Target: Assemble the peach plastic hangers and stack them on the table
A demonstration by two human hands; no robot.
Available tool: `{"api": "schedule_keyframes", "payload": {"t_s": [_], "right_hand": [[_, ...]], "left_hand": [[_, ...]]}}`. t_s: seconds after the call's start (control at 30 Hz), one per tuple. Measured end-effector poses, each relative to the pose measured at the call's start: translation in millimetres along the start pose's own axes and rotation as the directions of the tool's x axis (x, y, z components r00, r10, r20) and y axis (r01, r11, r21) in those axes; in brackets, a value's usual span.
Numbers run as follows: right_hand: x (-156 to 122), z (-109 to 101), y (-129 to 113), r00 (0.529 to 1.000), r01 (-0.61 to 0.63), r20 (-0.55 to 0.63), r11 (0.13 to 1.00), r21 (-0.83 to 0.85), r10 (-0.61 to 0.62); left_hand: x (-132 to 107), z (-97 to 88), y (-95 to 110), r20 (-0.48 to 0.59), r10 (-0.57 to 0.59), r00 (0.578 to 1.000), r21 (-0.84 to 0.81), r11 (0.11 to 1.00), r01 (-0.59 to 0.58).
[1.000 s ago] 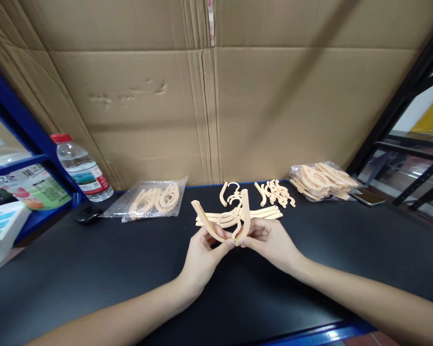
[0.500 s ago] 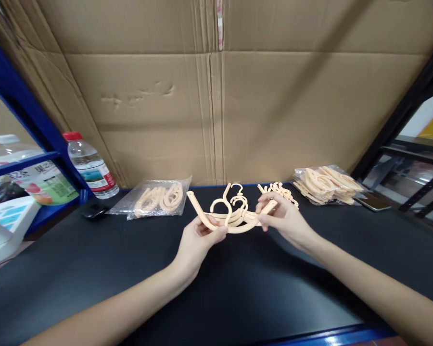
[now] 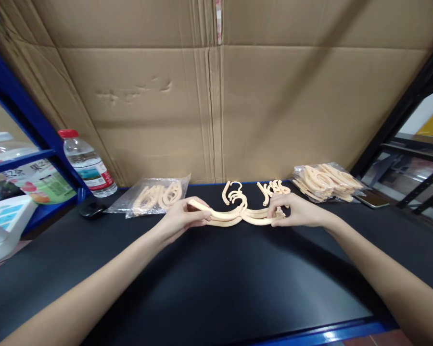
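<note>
A cream-coloured clothes hanger [image 3: 254,220] spreads its two arms low over the black table, its hook pointing away from me. My left hand [image 3: 180,218] pinches the end of its left arm between thumb and fingers. At the other end, my right hand [image 3: 296,211] is closed around the tip of the right arm. Other hangers of the same kind lie directly beneath and behind it, their hooks overlapping; how they are stacked is partly hidden. Just beyond, a loose curved hanger piece [image 3: 225,193] rests on the table.
More loose hanger pieces [image 3: 274,187] lie behind my right hand. A plastic bag of pieces [image 3: 159,197] sits back left, a fuller bag [image 3: 324,181] back right beside a phone [image 3: 373,199]. A water bottle [image 3: 90,166] and a black mouse [image 3: 92,209] stand left. Cardboard [image 3: 147,110] walls the back.
The hanger has moved from tilted up in front of me to lying low over the other hangers, hook away. My left hand has shifted left to its arm end; my right hand has moved right.
</note>
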State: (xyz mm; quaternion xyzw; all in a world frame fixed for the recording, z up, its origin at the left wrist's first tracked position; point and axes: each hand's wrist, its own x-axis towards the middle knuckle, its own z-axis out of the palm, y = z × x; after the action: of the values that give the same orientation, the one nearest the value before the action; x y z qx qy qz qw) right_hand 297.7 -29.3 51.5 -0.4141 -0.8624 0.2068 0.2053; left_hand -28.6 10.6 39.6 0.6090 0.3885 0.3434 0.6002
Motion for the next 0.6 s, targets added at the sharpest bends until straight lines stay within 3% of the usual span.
{"api": "schedule_keyframes", "payload": {"t_s": [0.07,0.1,0.17,0.27,0.33,0.4,0.47,0.53,0.6], "right_hand": [[-2.6,-2.4,1.2,0.999,-0.017,0.037,1.0,-0.025,0.018],[-3.6,-2.6,2.5,0.998,-0.028,0.049,0.999,-0.036,0.029],[-4.8,-1.7,5.5,0.996,-0.05,0.068,0.997,-0.061,0.054],[-4.6,1.5,8.9,0.993,-0.074,0.083,0.992,-0.1,0.082],[-4.1,3.2,9.5,0.99,-0.084,0.104,0.99,-0.113,0.095],[-3.9,3.6,8.8,0.987,-0.091,0.119,0.986,-0.138,0.108],[-4.0,2.8,7.2,0.986,-0.092,0.124,0.979,-0.181,0.115],[-4.0,1.5,4.7,0.985,-0.1,0.117,0.969,-0.228,0.129],[-3.9,0.5,1.7,0.981,-0.115,0.119,0.958,-0.261,0.15]], "left_hand": [[-0.3,-2.0,-0.7,0.028,0.111,0.993,0.25,0.962,-0.114],[-1.2,-2.0,-1.2,0.054,0.186,0.981,0.402,0.896,-0.191],[-3.4,-1.2,-2.9,0.144,0.335,0.931,0.652,0.675,-0.344],[-4.9,-1.1,-8.7,0.317,0.453,0.833,0.795,0.352,-0.494],[-3.3,-1.2,-13.6,0.397,0.455,0.797,0.813,0.229,-0.535],[-1.6,1.8,-15.5,0.41,0.462,0.787,0.828,0.172,-0.533],[-4.9,11.5,-10.1,0.374,0.527,0.763,0.828,0.182,-0.531],[-19.6,28.3,3.6,0.31,0.646,0.698,0.786,0.239,-0.571],[-47.6,47.4,19.9,0.235,0.767,0.598,0.717,0.279,-0.639]]}}
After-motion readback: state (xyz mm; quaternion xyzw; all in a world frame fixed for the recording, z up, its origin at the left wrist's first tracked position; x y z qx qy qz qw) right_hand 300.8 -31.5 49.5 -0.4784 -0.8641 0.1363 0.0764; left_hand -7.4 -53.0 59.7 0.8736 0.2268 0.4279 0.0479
